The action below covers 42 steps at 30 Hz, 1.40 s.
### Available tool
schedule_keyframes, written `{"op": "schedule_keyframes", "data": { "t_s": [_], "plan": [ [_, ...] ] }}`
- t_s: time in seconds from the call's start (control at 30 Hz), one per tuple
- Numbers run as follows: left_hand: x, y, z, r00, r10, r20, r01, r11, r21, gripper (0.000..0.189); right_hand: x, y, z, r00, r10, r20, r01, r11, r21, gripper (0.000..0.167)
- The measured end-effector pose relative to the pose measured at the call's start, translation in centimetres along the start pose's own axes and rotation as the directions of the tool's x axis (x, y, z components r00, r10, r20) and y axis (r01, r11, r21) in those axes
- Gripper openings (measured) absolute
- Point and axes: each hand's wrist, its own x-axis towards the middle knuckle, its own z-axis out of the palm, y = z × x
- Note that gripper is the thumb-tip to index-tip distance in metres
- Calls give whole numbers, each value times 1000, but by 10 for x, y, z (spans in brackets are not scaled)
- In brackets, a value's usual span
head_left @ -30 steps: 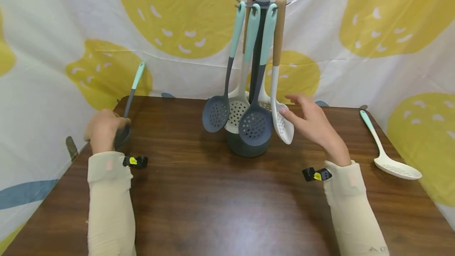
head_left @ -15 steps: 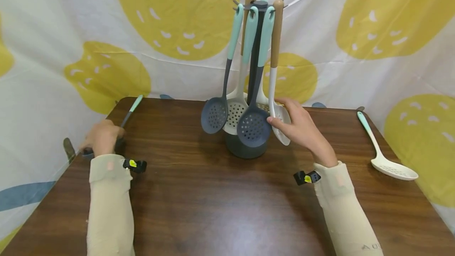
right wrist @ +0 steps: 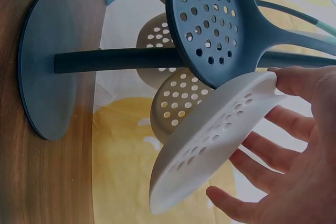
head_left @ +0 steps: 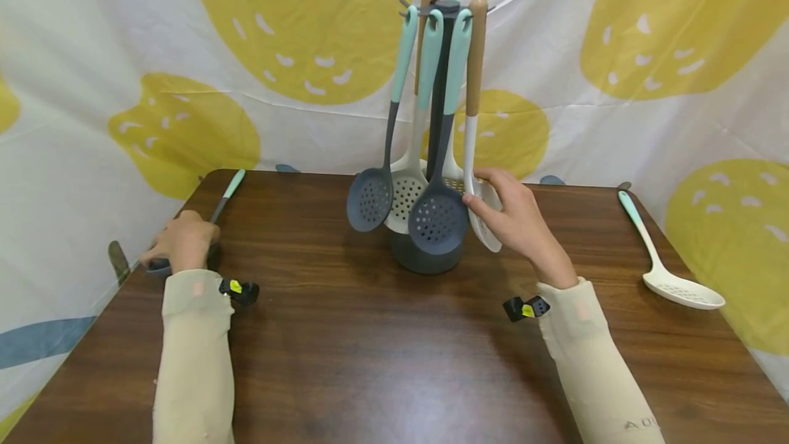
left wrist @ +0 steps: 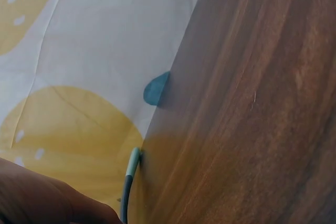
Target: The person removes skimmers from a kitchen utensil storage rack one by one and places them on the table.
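Observation:
At the table's left edge, my left hand point(head_left: 186, 238) holds a dark ladle point(head_left: 159, 267) from above around its bowl, fingertips partly hidden. The ladle's mint-tipped handle point(head_left: 233, 183) points toward the back. In the left wrist view only an edge of my left hand point(left wrist: 47, 195) shows beside that handle point(left wrist: 133, 162). My right hand point(head_left: 514, 214) pinches a white slotted spoon point(right wrist: 210, 140) with a wooden handle point(head_left: 476, 53) near the top of its head. My thumb point(right wrist: 299, 82) is on its near edge, with fingers behind. The spoon hangs upright on the dark utensil stand point(head_left: 425, 257).
Dark skimmers point(head_left: 438, 221) and pale skimmers point(head_left: 407, 194) hang crowded on the stand beside the spoon. A cream slotted turner point(head_left: 681, 291) with a mint handle lies at the table's right edge. A patterned cloth point(head_left: 320, 136) hangs behind the brown table point(head_left: 382, 362).
The ladle's handle has come down from a raised tilt to lie low at the left edge under my left hand. My right hand has moved left onto the white slotted spoon.

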Motion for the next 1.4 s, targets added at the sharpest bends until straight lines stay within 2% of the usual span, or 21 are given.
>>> {"op": "schedule_keyframes", "data": {
  "t_s": [0.2,0.4,0.57,0.63,0.7,0.77,0.83,0.9,0.97,1.03,1.1,1.17,1.23,1.27,1.3,1.4],
  "plan": [
    [-1,3,-1,1000,7,-4,-7,1000,-13,59,2,-1,4,995,-27,-94,29,999,17,29],
    [-6,15,-6,999,48,-26,-47,999,4,53,2,-1,5,983,-59,-173,66,997,33,21],
    [-15,30,-10,989,132,-72,-133,991,-12,46,1,-1,3,979,-77,-187,87,995,45,20],
    [-21,38,-11,978,185,-100,-189,981,-34,51,0,0,2,978,-81,-192,93,994,53,20],
    [-28,48,-11,957,254,-138,-264,963,-59,54,1,0,1,977,-84,-197,97,994,58,21],
    [-37,60,-11,921,342,-184,-364,926,-101,54,1,0,0,977,-82,-199,96,993,62,21],
    [-48,74,-9,863,442,-243,-483,864,-144,52,1,0,0,977,-80,-199,94,994,64,20],
    [-60,91,-5,784,540,-306,-606,774,-184,48,0,0,-1,977,-76,-200,90,994,64,19],
    [-74,109,0,697,623,-355,-711,667,-223,45,0,0,-1,977,-75,-202,89,994,66,19],
    [-86,127,8,619,692,-371,-785,562,-261,44,0,0,-1,976,-76,-204,93,993,71,19],
    [-99,142,17,553,751,-361,-832,472,-291,46,0,0,-1,976,-78,-206,96,992,81,19],
    [-110,154,27,498,798,-339,-860,406,-308,51,0,0,-1,975,-80,-208,101,991,92,18],
    [-120,163,36,459,829,-319,-878,366,-310,56,0,0,-1,974,-80,-211,103,990,99,17],
    [-124,167,40,444,840,-312,-884,354,-305,59,-1,-1,-1,974,-80,-212,103,989,101,17],
    [-126,169,44,433,847,-309,-890,345,-299,62,-1,-1,0,974,-80,-213,104,989,103,17],
    [-133,176,54,418,859,-294,-896,337,-287,67,-1,-1,-1,974,-76,-216,100,990,103,16]
  ]
}}
